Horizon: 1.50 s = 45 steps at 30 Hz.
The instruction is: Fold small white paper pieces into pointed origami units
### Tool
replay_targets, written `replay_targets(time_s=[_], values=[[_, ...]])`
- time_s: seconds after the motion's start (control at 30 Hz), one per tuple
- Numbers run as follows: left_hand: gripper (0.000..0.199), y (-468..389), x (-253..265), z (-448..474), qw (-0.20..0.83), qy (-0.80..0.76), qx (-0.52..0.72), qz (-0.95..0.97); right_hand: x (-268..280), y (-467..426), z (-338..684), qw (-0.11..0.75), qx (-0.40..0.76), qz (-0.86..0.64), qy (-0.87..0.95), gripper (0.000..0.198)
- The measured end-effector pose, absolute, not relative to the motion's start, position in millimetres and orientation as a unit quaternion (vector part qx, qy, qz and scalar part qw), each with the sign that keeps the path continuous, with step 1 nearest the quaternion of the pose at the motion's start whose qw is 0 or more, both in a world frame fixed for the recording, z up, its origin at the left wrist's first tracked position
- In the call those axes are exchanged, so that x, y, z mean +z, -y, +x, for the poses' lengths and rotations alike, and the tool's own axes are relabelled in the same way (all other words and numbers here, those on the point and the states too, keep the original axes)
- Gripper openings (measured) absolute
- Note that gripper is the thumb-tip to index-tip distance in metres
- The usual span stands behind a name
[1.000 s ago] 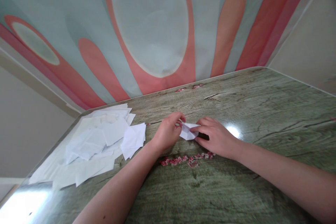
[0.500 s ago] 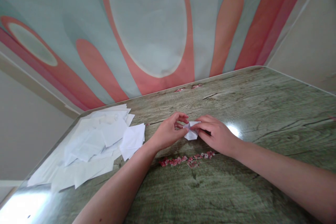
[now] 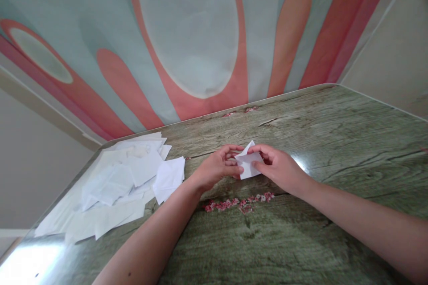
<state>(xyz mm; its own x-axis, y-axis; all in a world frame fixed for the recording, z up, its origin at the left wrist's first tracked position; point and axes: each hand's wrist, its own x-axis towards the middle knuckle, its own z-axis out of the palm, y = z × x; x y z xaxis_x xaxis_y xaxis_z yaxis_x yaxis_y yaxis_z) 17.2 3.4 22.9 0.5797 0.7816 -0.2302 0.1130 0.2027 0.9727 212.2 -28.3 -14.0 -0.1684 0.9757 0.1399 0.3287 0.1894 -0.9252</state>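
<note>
Folded paper [image 3: 248,169] is held by left hand [image 3: 215,167] and right hand [image 3: 282,169].

Passage was open over the wood-grain surface [image 3: 354,142] at far right and, nearer, between the forearms [image 3: 361,220]. Folded white paper [image 3: 248,170] closed the gap from left grip [image 3: 219,167] to right grip [image 3: 279,170]. Loose paper sheets [image 3: 110,187] and a stack of paper squares [image 3: 170,177] obstructed the left; the patterned wall [image 3: 187,44] bounded the far side.

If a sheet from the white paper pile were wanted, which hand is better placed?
Probably the left hand: it is nearer the paper pile, which lies on its side. The right hand is farther off. Neither is free: both hold the folded paper.
</note>
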Motion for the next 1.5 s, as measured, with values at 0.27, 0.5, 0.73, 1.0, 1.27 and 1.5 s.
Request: replay_targets(time_s=[0.27,0.5,0.73,1.0,1.27,1.5], values=[[0.041,0,26,19,0.687,-0.404,0.220,0.563,-7,37,208,0.417,0.239,-0.483,0.732,0.018],[0.042,3,20,25,0.679,-0.417,0.221,0.562,-14,32,209,0.458,0.293,-0.490,0.681,0.040],[0.026,7,16,30,0.651,-0.438,0.246,0.569,-11,35,206,0.464,0.291,-0.487,0.680,0.039],[0.019,7,13,31,0.647,-0.453,0.264,0.554,-4,34,210,0.409,0.293,-0.516,0.693,0.020],[0.017,8,15,33,0.651,-0.457,0.238,0.558,-3,34,211,0.407,0.261,-0.518,0.706,0.010],[0.014,10,18,34,0.665,-0.467,0.242,0.530,-1,35,211,0.394,0.272,-0.527,0.702,0.007]])
